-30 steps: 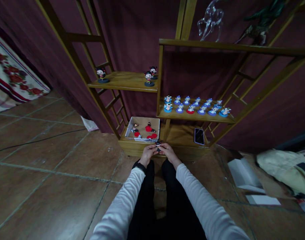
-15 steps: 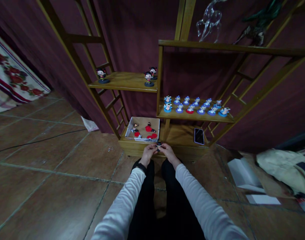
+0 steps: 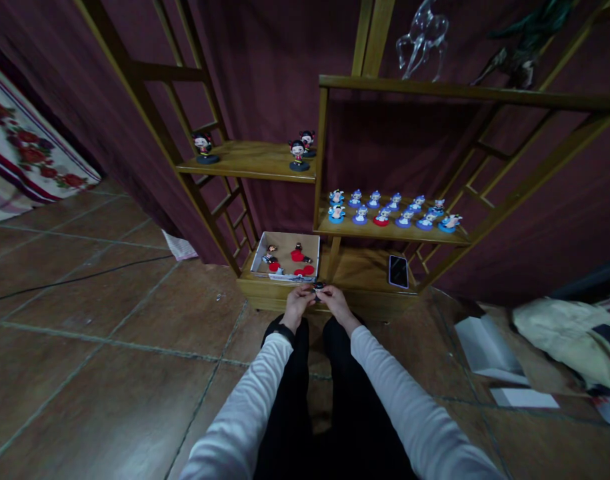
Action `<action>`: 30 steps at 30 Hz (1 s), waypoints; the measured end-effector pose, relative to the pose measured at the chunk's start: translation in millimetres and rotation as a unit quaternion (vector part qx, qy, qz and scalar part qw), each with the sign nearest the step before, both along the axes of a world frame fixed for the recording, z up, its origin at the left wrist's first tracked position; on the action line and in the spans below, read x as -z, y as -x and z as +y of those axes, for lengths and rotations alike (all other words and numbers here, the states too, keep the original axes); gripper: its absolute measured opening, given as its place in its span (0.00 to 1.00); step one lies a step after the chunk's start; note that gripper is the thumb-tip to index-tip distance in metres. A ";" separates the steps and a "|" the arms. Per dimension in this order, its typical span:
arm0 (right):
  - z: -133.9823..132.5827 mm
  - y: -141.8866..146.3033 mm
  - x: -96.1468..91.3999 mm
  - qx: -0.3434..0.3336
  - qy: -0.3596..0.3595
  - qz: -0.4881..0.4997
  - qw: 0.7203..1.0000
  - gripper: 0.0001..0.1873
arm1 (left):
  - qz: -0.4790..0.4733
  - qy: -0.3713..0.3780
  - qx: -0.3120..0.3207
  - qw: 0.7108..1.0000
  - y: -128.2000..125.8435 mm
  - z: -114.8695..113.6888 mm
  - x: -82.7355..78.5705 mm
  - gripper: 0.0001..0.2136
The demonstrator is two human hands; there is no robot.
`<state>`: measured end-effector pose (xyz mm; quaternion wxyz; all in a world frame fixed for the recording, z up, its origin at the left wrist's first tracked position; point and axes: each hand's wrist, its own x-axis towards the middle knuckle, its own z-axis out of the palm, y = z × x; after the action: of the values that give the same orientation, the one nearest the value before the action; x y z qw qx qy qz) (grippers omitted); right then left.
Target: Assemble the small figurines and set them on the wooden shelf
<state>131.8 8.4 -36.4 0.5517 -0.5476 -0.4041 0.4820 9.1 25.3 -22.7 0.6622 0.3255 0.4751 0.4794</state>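
Note:
Between my left hand (image 3: 299,301) and my right hand (image 3: 335,300), a small black-haired figurine (image 3: 319,287) is pinched by the fingers of both, just in front of the low shelf. Its lower part is mostly covered by my fingers. Beyond my left hand lies a shallow cardboard box (image 3: 285,241) with several figurine pieces and red discs in it. Up on the left shelf (image 3: 249,160) stand three black-haired figurines on dark bases, one (image 3: 203,147) at the left end and two (image 3: 298,155) close together at the right end.
Two rows of small blue and purple figurines (image 3: 405,217) fill the right shelf. A phone (image 3: 398,272) lies on the low shelf. Above are a clear glass horse (image 3: 423,40) and a dark green statue (image 3: 525,47). White packaging (image 3: 489,350) and a pale bag (image 3: 569,340) lie on the floor at right.
Both hands stay together around the figurine, which has shifted very slightly. The view has tilted a little; the box and the shelf figurines stay in place.

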 end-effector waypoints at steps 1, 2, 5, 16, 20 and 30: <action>0.2 0.0 0.4 -0.002 -0.002 -0.003 1.000 0.15 | 0.000 -0.001 -0.004 1.000 -0.2 0.1 0.3 0.18; 0.3 -0.1 0.6 -0.005 -0.004 -0.003 1.000 0.15 | -0.001 -0.002 -0.007 1.000 -0.4 0.2 0.4 0.18; 0.4 0.0 0.4 -0.014 -0.005 0.002 1.000 0.16 | -0.004 0.001 -0.008 1.000 -0.2 0.4 -0.2 0.18; -5.8 0.8 -8.6 -0.025 -0.007 0.066 0.997 0.16 | -0.036 0.005 0.006 0.999 4.1 -4.3 -7.8 0.09; -7.1 -1.0 -10.9 -0.033 -0.004 0.090 0.995 0.17 | -0.047 0.012 0.014 0.999 5.4 -4.9 -9.0 0.09; -12.0 -2.6 -18.4 -0.066 -0.017 0.106 0.992 0.21 | -0.087 0.003 0.048 0.995 9.2 -3.5 -7.4 0.13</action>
<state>134.4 -3.5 -18.1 0.5679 -0.4561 -0.3868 0.5655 -0.1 21.8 -15.3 0.7242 0.3030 0.4013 0.4719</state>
